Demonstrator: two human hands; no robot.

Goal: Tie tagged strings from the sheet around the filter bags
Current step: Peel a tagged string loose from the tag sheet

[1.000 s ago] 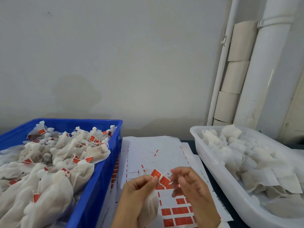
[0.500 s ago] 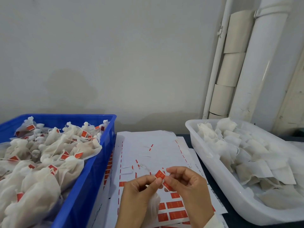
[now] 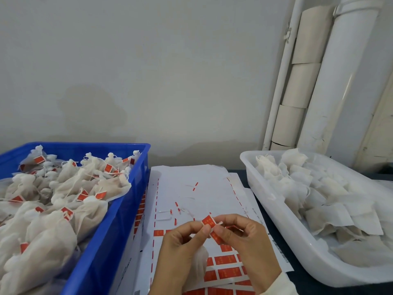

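Hands meet over the white paper sheet of red tags (image 3: 191, 188): left hand (image 3: 180, 250) grips a white mesh filter bag (image 3: 200, 262), right hand (image 3: 244, 245) pinches a small red paper tag (image 3: 208, 222).

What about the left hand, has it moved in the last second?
Yes. Against the red dashed line on the sheet, the left hand has shifted slightly right, closing on the right hand.

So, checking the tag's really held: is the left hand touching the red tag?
Touching. The head view shows the left hand's thumb and fingertip pinching the red tag at its lower edge.
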